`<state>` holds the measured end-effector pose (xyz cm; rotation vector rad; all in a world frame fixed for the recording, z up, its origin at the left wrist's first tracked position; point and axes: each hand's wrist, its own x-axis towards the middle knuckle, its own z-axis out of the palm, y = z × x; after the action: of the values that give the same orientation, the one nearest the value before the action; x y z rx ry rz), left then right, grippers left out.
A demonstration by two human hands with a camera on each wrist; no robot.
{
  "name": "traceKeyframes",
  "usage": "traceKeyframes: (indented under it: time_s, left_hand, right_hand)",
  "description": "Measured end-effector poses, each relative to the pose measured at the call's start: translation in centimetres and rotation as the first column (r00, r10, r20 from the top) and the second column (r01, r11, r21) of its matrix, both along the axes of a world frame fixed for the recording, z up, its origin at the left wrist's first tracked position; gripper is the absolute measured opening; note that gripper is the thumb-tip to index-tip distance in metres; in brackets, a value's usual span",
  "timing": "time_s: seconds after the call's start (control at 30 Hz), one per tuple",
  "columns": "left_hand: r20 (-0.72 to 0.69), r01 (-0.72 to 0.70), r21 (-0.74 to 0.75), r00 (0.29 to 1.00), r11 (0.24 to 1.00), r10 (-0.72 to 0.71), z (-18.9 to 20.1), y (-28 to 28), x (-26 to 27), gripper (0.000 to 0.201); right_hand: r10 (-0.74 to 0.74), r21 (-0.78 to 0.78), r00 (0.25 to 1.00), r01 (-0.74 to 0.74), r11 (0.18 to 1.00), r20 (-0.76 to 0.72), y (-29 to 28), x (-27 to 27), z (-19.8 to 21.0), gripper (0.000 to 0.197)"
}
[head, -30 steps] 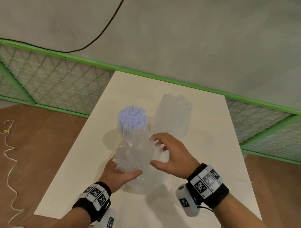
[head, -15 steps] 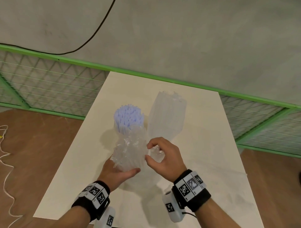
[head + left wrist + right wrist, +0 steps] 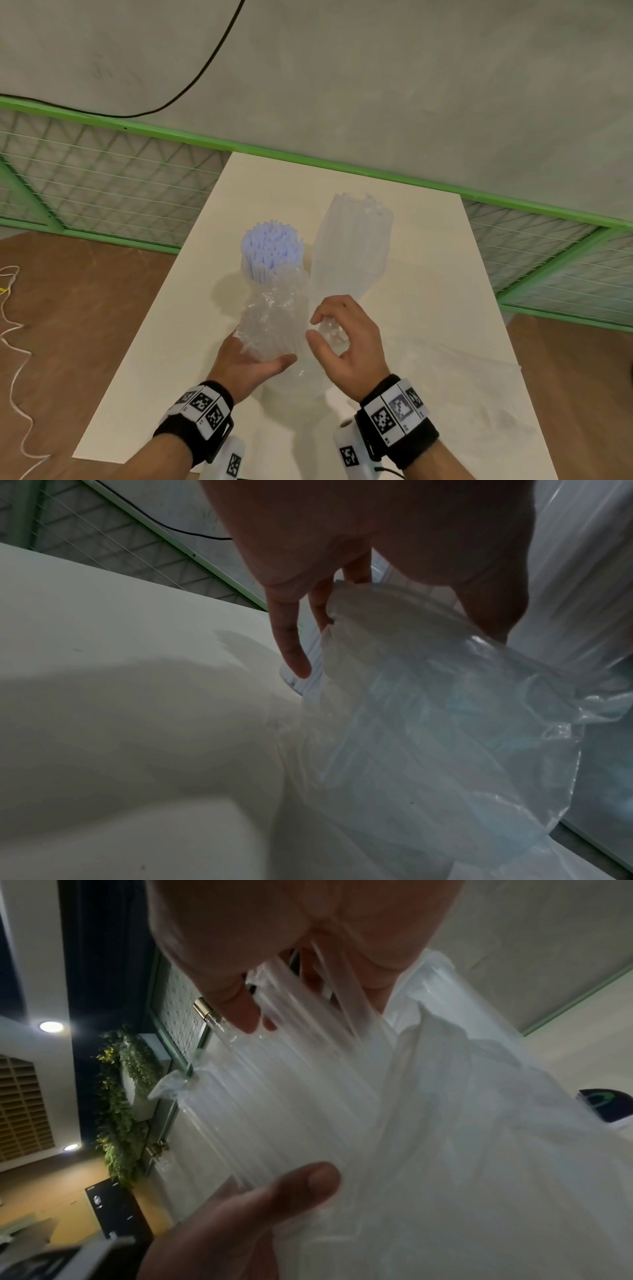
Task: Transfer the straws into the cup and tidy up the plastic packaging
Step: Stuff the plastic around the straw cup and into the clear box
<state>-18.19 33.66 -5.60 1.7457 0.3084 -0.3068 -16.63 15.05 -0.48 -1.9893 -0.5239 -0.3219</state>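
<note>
Change: right hand (image 3: 346,339) has pulled nearer the left and curled tighter round clear plastic.
Left hand (image 3: 246,363): grips crumpled plastic packaging (image 3: 274,322) from below — thumb across its front.
Right hand: fingers and thumb pinch a clear fold (image 3: 308,1069).
Straws (image 3: 270,250): blue-white bundle upright on the surface (image 3: 171,325), beyond the packaging — cup not discernible.
Second bag (image 3: 352,246): stands just right of the straws.

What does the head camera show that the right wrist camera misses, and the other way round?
Only the head view shows the blue-tipped straws standing on the table and the left hand holding crumpled plastic packaging. Only the right wrist view shows a leafy plant and ceiling lights. Both show the right hand pinching clear plastic.
</note>
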Motion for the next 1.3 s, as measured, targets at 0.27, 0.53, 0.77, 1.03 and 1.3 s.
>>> traceKeyframes:
  time_s: [0.27, 0.53, 0.77, 1.03, 1.3]
  left_hand:
    - [0.007, -0.015, -0.039, 1.000, 0.999, 0.015, -0.2, -0.1, 0.2, 0.053]
    - [0.003, 0.023, 0.037, 1.000, 0.999, -0.024, -0.1, 0.2, 0.1, 0.063]
    - [-0.027, 0.005, 0.084, 1.000, 0.996, -0.003, 0.9, -0.2, 0.1, 0.054]
    - [-0.015, -0.006, 0.080, 1.000, 0.997, 0.008, 0.6, 0.1, 0.1, 0.059]
    - [-0.011, -0.012, 0.059, 1.000, 0.998, 0.013, 0.2, 0.2, 0.2, 0.060]
  right_hand:
    - [-0.098, -0.026, 0.994, 0.100, 0.995, 0.055, 1.1, -0.6, -1.3, 0.025]
    - [-0.165, -0.021, 0.975, 0.170, 0.985, 0.149, 1.4, -0.3, -1.5, 0.037]
    - [-0.186, -0.002, 0.977, 0.187, 0.982, 0.106, 1.3, 0.2, -1.7, 0.031]
    - [-0.181, -0.067, 0.982, 0.184, 0.981, 0.045, 0.8, 0.8, -0.7, 0.027]
    - [-0.083, -0.174, 0.993, 0.095, 0.980, 0.079, 0.2, 1.8, -0.2, 0.030]
